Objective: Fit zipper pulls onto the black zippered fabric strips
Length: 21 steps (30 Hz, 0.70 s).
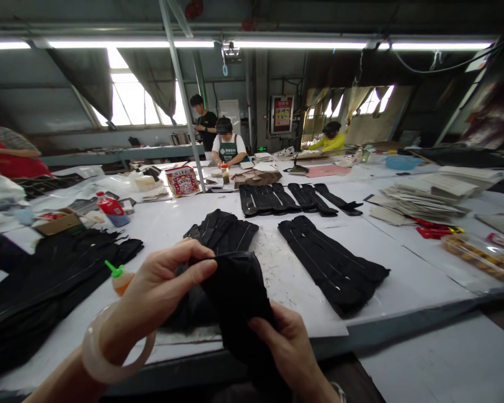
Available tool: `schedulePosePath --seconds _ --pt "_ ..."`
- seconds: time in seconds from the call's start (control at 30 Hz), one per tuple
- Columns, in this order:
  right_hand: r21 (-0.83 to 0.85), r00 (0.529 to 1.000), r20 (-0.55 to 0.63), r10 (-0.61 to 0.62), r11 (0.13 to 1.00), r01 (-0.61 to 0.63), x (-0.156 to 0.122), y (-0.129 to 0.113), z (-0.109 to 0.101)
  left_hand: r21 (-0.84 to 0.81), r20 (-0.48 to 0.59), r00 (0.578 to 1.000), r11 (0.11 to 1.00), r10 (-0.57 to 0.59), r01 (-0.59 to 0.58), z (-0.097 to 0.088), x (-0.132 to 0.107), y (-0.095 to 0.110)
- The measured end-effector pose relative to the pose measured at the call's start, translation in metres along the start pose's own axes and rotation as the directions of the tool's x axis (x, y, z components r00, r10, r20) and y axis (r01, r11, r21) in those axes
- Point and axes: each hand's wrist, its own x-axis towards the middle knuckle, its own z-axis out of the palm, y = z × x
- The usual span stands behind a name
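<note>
I hold a piece of black fabric in front of me, just above the near edge of the white table. My left hand, with a pale bangle on the wrist, pinches its top edge between thumb and fingers. My right hand grips the cloth from below, fingers curled round it. Behind the cloth lies a stack of black pieces, and a longer overlapping row of black pieces lies to the right.
A heap of black fabric covers the left side, with a small green-capped bottle beside it. More black rows lie farther back. Stacked grey cards sit at right. Several people work at the far end and far left.
</note>
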Motion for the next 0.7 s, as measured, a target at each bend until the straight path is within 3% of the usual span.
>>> schedulePosePath --seconds 0.07,0.13,0.27,0.33,0.43,0.6,0.7 --pt "-0.192 1.000 0.003 0.013 0.981 -0.012 -0.004 -0.013 -0.018 -0.075 0.019 0.993 0.990 -0.116 0.118 0.004 -0.002 -0.021" --pt "-0.400 0.997 0.036 0.066 0.915 -0.046 -0.012 -0.023 -0.036 -0.130 0.108 0.979 0.974 -0.174 0.187 0.018 -0.008 -0.044" --pt "-0.699 0.986 0.004 0.167 0.705 -0.116 -0.029 -0.027 -0.057 -0.157 0.284 0.952 0.974 -0.116 0.166 0.064 -0.027 -0.071" --pt "-0.746 0.981 -0.017 0.195 0.651 -0.143 -0.038 -0.023 -0.060 -0.126 0.321 0.945 0.986 -0.066 0.112 0.086 -0.036 -0.074" --pt "-0.746 0.972 -0.037 0.231 0.641 -0.181 -0.050 -0.016 -0.063 -0.083 0.338 0.941 0.996 -0.015 0.046 0.110 -0.042 -0.075" --pt "-0.729 0.961 -0.082 0.265 0.641 -0.239 -0.068 -0.008 -0.071 -0.077 0.333 0.942 0.995 -0.038 0.067 0.133 -0.044 -0.077" --pt "-0.667 0.956 -0.050 0.290 0.702 -0.248 -0.077 -0.005 -0.076 -0.103 0.364 0.930 0.990 -0.050 0.094 0.141 -0.047 -0.076"
